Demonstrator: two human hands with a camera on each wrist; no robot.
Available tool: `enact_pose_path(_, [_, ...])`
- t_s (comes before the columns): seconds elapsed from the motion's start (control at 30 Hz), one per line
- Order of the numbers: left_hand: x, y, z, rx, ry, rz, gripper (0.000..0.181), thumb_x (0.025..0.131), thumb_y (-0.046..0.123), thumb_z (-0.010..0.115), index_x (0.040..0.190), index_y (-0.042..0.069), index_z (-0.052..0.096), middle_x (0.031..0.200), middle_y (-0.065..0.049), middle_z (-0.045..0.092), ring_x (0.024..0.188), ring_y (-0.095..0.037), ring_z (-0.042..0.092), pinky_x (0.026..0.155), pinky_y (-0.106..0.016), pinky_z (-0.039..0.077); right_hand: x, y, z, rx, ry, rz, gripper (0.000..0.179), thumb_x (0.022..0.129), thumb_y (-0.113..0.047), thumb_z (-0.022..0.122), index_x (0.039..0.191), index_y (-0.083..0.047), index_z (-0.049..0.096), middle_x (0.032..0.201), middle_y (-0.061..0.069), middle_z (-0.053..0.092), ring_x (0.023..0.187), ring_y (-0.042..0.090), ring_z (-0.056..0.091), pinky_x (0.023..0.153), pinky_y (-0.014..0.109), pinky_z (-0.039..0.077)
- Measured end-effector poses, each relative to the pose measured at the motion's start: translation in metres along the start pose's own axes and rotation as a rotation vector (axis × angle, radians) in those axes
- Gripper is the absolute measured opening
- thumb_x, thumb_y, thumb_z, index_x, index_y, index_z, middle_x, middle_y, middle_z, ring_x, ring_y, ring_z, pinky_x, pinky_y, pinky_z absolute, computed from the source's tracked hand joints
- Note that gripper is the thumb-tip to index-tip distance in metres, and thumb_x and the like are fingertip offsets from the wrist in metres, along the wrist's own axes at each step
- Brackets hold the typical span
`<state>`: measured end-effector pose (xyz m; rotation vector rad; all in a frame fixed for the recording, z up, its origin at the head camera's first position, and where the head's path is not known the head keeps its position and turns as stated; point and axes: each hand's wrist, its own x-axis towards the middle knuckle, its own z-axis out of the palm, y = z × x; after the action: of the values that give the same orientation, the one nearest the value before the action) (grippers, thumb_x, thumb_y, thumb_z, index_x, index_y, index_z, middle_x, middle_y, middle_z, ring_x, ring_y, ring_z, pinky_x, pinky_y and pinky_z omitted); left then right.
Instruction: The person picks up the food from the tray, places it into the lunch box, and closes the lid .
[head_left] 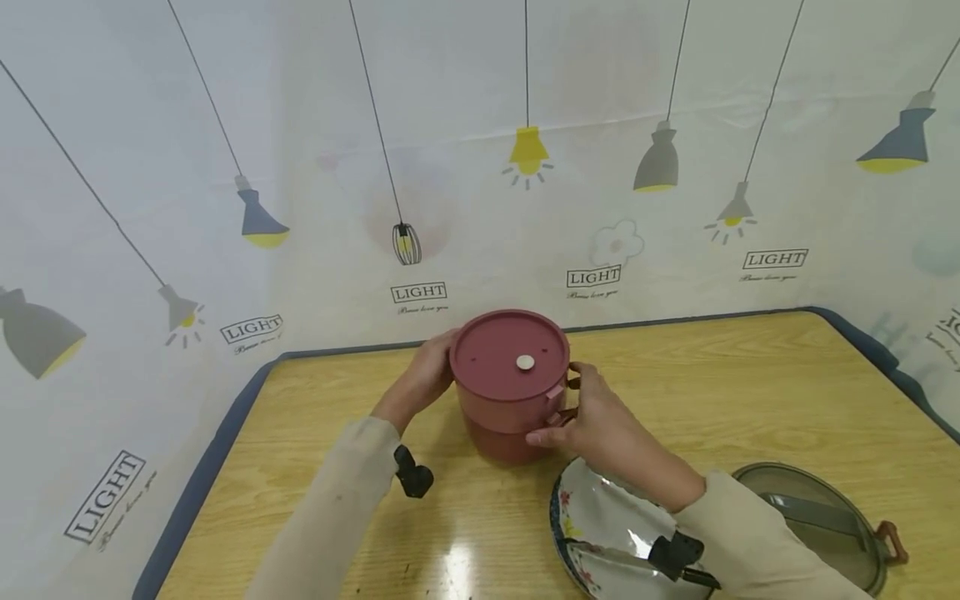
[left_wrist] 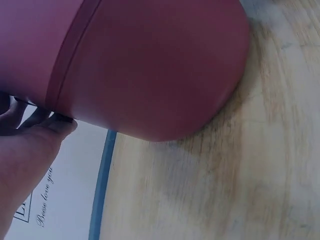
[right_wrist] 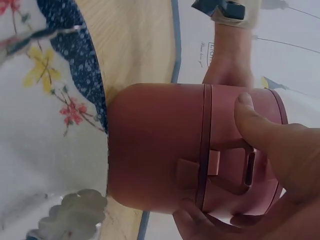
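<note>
A round, dark red, two-tier lunch box (head_left: 510, 358) stands upright on the table, its flat lid on and a small white knob on the lid. My left hand (head_left: 431, 367) holds its far left side. In the left wrist view, the fingertips (left_wrist: 62, 122) sit at the seam between tiers. On the opposite side, my right hand (head_left: 600, 417) grips the box around a side handle (right_wrist: 240, 187). The right thumb (right_wrist: 247, 107) presses the upper tier, with the other fingers below the handle. A raised latch tab (right_wrist: 187, 172) shows beside the seam.
Below my right forearm lies a white floral plate (head_left: 600, 492) with a speckled blue rim, close to the lunch box. Farther right is a tinted see-through lid (head_left: 795, 492) with a red-brown handle, partly behind my sleeve. A lamp-print curtain (head_left: 480, 208) borders the wooden table (head_left: 337, 375).
</note>
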<state>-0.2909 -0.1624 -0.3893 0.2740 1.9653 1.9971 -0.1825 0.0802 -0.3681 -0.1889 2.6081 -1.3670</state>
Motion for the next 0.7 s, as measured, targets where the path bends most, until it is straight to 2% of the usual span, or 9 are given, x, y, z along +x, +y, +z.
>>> enact_pose_path(0.07, [0.002, -0.003, -0.002, -0.02, -0.001, -0.021, 0.046, 0.111, 0.024, 0.024, 0.146, 0.002, 0.047, 0.121, -0.001, 0.056, 0.094, -0.01, 0.053, 0.076, -0.025, 0.048, -0.001, 0.001, -0.002, 0.011, -0.022, 0.009, 0.108, 0.079, -0.031, 0.086, 0.155, 0.001, 0.015, 0.151, 0.025, 0.039, 0.116, 0.03, 0.063, 0.093, 0.039, 0.058])
enact_pose_path(0.2, [0.005, -0.007, -0.003, -0.044, 0.022, -0.059, 0.044, 0.112, 0.024, 0.028, 0.148, 0.006, 0.047, 0.12, 0.0, 0.056, 0.091, -0.01, 0.051, 0.072, -0.025, 0.046, -0.005, 0.006, -0.006, -0.033, -0.052, 0.012, 0.09, 0.09, -0.04, 0.074, 0.152, 0.003, 0.024, 0.14, 0.023, 0.053, 0.12, 0.032, 0.061, 0.094, 0.042, 0.057])
enact_pose_path(0.27, [0.005, -0.008, -0.003, -0.037, 0.032, -0.062, 0.044, 0.112, 0.024, 0.028, 0.148, 0.007, 0.047, 0.118, -0.001, 0.055, 0.091, -0.01, 0.051, 0.073, -0.025, 0.046, -0.008, 0.01, -0.008, -0.039, -0.071, 0.012, 0.081, 0.094, -0.041, 0.069, 0.148, 0.005, 0.031, 0.134, 0.022, 0.058, 0.118, 0.032, 0.062, 0.092, 0.041, 0.058])
enact_pose_path(0.37, [0.006, -0.009, -0.002, -0.016, 0.064, -0.056, 0.044, 0.112, 0.025, 0.029, 0.148, 0.008, 0.048, 0.115, -0.001, 0.056, 0.088, -0.009, 0.052, 0.072, -0.025, 0.047, -0.01, 0.014, -0.007, -0.023, -0.087, 0.035, 0.068, 0.095, -0.036, 0.068, 0.141, 0.006, 0.04, 0.129, 0.021, 0.06, 0.112, 0.029, 0.064, 0.087, 0.039, 0.059])
enact_pose_path(0.5, [0.007, -0.011, -0.001, -0.002, 0.15, -0.063, 0.044, 0.111, 0.027, 0.031, 0.146, 0.007, 0.05, 0.122, -0.004, 0.059, 0.09, -0.009, 0.055, 0.075, -0.024, 0.051, -0.01, 0.018, -0.004, -0.01, -0.083, 0.036, 0.056, 0.091, -0.025, 0.073, 0.131, 0.007, 0.049, 0.127, 0.023, 0.06, 0.106, 0.027, 0.065, 0.082, 0.036, 0.06])
enact_pose_path(0.6, [0.007, -0.014, 0.0, 0.016, 0.238, -0.085, 0.042, 0.11, 0.023, 0.038, 0.146, 0.005, 0.048, 0.13, -0.013, 0.061, 0.088, -0.008, 0.06, 0.076, -0.023, 0.054, -0.008, 0.021, 0.0, -0.012, -0.067, 0.025, 0.052, 0.088, -0.02, 0.077, 0.125, 0.006, 0.051, 0.122, 0.021, 0.062, 0.105, 0.027, 0.066, 0.08, 0.036, 0.06])
enact_pose_path(0.7, [0.008, -0.017, 0.001, 0.08, 0.32, -0.094, 0.041, 0.106, 0.016, 0.046, 0.145, 0.003, 0.049, 0.133, -0.02, 0.062, 0.086, -0.009, 0.064, 0.078, -0.024, 0.058, -0.004, 0.023, 0.002, -0.022, -0.047, 0.017, 0.047, 0.087, -0.017, 0.079, 0.12, 0.003, 0.054, 0.115, 0.018, 0.065, 0.101, 0.024, 0.068, 0.077, 0.034, 0.06])
